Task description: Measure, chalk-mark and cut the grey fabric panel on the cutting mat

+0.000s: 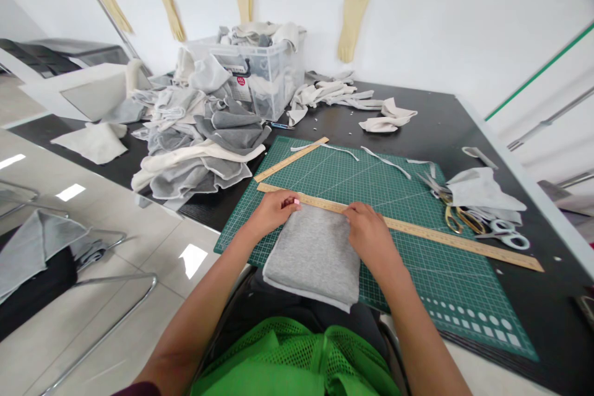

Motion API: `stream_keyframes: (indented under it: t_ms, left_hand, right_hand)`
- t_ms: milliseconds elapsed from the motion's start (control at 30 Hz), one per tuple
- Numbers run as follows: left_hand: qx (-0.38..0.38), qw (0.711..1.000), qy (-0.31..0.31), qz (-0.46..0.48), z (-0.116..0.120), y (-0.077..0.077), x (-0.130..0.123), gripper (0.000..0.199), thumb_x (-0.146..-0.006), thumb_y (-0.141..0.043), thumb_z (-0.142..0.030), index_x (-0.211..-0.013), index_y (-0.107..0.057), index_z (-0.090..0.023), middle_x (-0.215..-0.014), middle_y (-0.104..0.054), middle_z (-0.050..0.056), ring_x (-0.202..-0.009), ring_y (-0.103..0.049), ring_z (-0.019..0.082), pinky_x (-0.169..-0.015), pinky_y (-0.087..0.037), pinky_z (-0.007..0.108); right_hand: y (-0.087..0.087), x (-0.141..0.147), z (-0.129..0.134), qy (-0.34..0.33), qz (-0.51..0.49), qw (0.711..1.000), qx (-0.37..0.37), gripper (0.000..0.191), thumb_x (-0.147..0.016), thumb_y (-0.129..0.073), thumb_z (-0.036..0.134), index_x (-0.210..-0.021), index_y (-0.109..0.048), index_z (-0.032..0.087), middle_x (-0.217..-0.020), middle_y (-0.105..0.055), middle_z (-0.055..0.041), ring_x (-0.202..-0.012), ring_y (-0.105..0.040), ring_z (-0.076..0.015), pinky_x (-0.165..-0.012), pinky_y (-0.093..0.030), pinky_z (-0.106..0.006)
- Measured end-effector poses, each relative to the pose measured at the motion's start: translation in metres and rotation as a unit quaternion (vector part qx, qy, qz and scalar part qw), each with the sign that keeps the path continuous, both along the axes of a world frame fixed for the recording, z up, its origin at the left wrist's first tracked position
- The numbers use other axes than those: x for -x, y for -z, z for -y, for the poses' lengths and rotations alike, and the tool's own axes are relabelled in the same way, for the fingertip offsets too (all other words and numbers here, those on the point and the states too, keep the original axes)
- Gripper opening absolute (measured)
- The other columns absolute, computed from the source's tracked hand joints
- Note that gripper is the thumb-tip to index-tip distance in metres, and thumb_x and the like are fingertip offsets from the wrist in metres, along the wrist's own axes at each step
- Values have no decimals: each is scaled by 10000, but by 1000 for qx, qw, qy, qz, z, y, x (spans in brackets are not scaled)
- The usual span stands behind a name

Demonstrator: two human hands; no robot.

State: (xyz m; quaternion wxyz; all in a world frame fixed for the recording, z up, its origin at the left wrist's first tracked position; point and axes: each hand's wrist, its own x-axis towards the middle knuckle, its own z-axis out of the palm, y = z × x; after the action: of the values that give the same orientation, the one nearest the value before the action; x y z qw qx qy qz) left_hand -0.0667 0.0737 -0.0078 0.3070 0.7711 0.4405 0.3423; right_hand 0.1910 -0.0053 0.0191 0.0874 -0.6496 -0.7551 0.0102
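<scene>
A folded light grey cloth (320, 253) lies over the near edge of the green cutting mat (417, 179), its lower end hanging past the table. My left hand (277, 210) pinches the cloth's upper left corner beside the long wooden ruler (427, 234). At the upper right corner my right hand (369, 232) has its fingers closed on the cloth, close against the ruler. The long ruler runs along the cloth's top edge. Farther back on the mat is a shorter wooden ruler (292, 159), lying at an angle.
Grey and white cloths (199, 130) are piled at the left before a clear plastic bin (273, 74) full of cloth. Scissors (503, 234) and scraps (482, 189) lie at the right. Thin strips (385, 162) cross the mat. A chair (139, 303) stands at the left.
</scene>
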Motion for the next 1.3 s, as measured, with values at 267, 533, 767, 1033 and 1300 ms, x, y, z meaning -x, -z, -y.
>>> stream_keyframes:
  t_ms: [267, 533, 767, 1033, 1300]
  left_hand:
    - [-6, 1000, -4, -10, -2, 2, 0, 97, -877, -679, -259, -894, -742, -188, -765, -683, -24, -712, -607, 129, -663, -430, 243]
    - [-37, 998, 43, -30, -2, -2, 1, 98, -893, -663, -224, -829, -731, -194, -799, -702, 0, -775, -627, 159, -713, -436, 271]
    - [32, 999, 11, 28, -4, 8, -1, 297, -809, -757, -228, -1091, -666, -206, -765, -659, -49, -694, -597, 122, -676, -453, 244]
    - [47, 998, 16, 34, -4, 6, -1, 401, -800, -757, -242, -1165, -593, -223, -781, -654, -55, -709, -601, 129, -683, -466, 252]
    - [-2, 1000, 26, -4, -2, -1, -2, 113, -830, -735, -212, -941, -728, -188, -805, -672, -9, -754, -607, 150, -738, -472, 278]
  right_hand:
    - [-1, 0, 0, -2, 0, 1000, 1, 374, -899, -441, -4, -1086, -709, 177, -1175, -660, -103, -1069, -565, -235, -858, -376, -330]
    - [0, 1, 0, -1, 11, 1000, 6, 371, -893, -446, -2, -1088, -705, 177, -1193, -654, -107, -1079, -559, -240, -857, -371, -335]
    - [1, 0, -1, -1, 7, 1000, 6, 375, -892, -451, -2, -1100, -706, 177, -1229, -649, -112, -1117, -553, -243, -873, -375, -327]
    - [2, 0, -1, 2, 1, 1000, 4, 359, -896, -458, -1, -1069, -712, 184, -1222, -659, -99, -1105, -564, -235, -856, -374, -329]
    - [3, 0, -1, 1, 4, 1000, 1, 364, -900, -448, -2, -1075, -705, 186, -1220, -657, -103, -1108, -561, -239, -860, -366, -326]
